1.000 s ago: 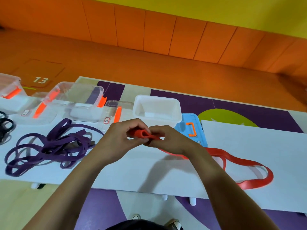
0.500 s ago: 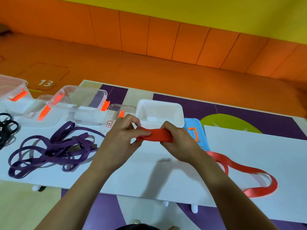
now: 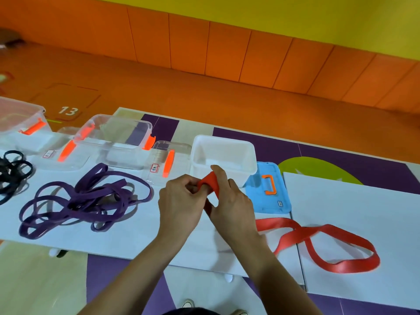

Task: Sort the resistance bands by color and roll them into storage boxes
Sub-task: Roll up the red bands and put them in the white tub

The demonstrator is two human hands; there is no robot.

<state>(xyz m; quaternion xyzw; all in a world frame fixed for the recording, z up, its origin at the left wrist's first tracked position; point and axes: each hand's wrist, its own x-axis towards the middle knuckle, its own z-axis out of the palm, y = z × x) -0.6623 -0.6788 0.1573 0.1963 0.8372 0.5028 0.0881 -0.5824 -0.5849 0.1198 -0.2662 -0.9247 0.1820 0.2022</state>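
At the centre of the frame, the left hand and the right hand both pinch one folded end of a flat red resistance band, just in front of an open white plastic box. The rest of the band trails in loops over the white worktop towards the lower right. A blue lid with an orange handle lies right of the box. A tangle of purple bands lies left, with black bands at the left edge and clear plastic boxes with orange latches behind them.
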